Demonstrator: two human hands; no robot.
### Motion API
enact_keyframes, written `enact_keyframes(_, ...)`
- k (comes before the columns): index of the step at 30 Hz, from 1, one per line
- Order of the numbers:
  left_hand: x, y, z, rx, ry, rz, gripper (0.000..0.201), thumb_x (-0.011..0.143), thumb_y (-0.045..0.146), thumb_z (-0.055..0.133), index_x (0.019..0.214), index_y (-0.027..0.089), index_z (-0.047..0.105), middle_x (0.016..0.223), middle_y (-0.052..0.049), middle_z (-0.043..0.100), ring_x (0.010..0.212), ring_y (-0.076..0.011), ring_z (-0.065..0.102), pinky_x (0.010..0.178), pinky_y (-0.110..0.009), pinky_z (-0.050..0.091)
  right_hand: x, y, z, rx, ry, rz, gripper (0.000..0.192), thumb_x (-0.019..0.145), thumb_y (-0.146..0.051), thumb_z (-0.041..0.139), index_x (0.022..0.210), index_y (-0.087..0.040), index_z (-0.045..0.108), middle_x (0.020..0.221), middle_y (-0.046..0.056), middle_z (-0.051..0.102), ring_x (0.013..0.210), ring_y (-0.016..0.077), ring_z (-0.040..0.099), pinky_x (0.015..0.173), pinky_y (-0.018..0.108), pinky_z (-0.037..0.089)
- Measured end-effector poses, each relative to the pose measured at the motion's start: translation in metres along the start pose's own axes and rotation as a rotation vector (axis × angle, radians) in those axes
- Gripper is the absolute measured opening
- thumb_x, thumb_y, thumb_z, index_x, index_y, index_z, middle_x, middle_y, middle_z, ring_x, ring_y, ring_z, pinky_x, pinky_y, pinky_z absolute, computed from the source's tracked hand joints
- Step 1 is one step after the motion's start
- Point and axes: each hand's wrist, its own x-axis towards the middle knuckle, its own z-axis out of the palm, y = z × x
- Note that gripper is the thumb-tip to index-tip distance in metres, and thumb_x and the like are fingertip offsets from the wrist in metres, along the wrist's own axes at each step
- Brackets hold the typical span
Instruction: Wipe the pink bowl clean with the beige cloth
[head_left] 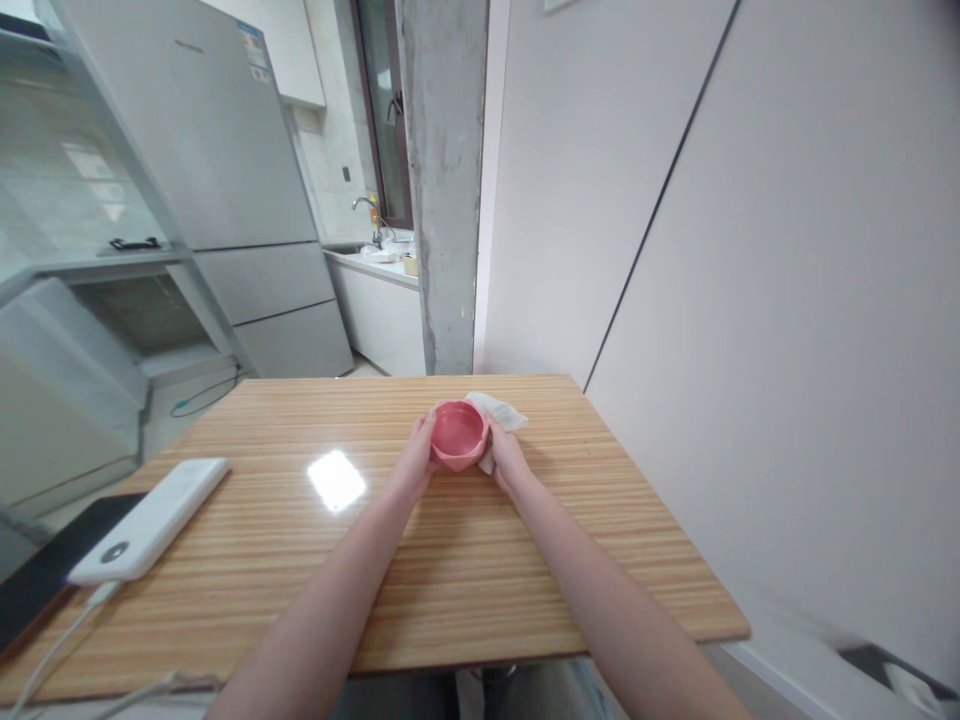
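A pink bowl (459,432) is held over the far middle of the wooden table, its open top tilted toward me. My left hand (421,450) is closed on the bowl's left side, thumb near the rim. At the right side, my right hand (506,452) is closed round a white cloth or tissue (496,410) and presses it against the bowl's outside. Part of the white piece sticks out behind the bowl, and a bit hangs below my fingers. The fingers under the bowl are hidden.
On the left of the wooden table (285,570) lie a white power bank (154,520) with a cable (64,640) and a dark flat object (45,570). A white wall panel (712,330) borders the right. Behind stand a concrete pillar (448,190) and a fridge (202,130).
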Motion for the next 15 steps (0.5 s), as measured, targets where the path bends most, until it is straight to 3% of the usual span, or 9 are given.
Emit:
enact_keyframes(9, 0.01, -0.002, -0.006, -0.028, 0.158, 0.116, 0.057, 0.072, 0.064, 0.066, 0.102, 0.016, 0.061, 0.087, -0.004, 0.066, 0.075, -0.0143, 0.06, 0.065, -0.026, 0.047, -0.011, -0.001, 0.005, -0.112, -0.115, 0.019, 0.021, 0.08, -0.04, 0.068, 0.087, -0.02, 0.07, 0.099, 0.006, 0.076, 0.109, 0.0195, 0.066, 0.097, 0.032, 0.051)
enact_keyframes(15, 0.006, 0.003, -0.004, -0.004, 0.111, 0.083, 0.057, 0.073, 0.063, 0.065, 0.108, 0.017, 0.063, 0.097, -0.005, 0.068, 0.077, -0.0146, 0.062, 0.057, -0.022, 0.044, -0.012, -0.002, 0.006, -0.081, -0.075, -0.034, 0.027, 0.077, -0.042, 0.071, 0.094, -0.021, 0.07, 0.105, 0.004, 0.075, 0.112, 0.0197, 0.065, 0.1, 0.034, 0.05)
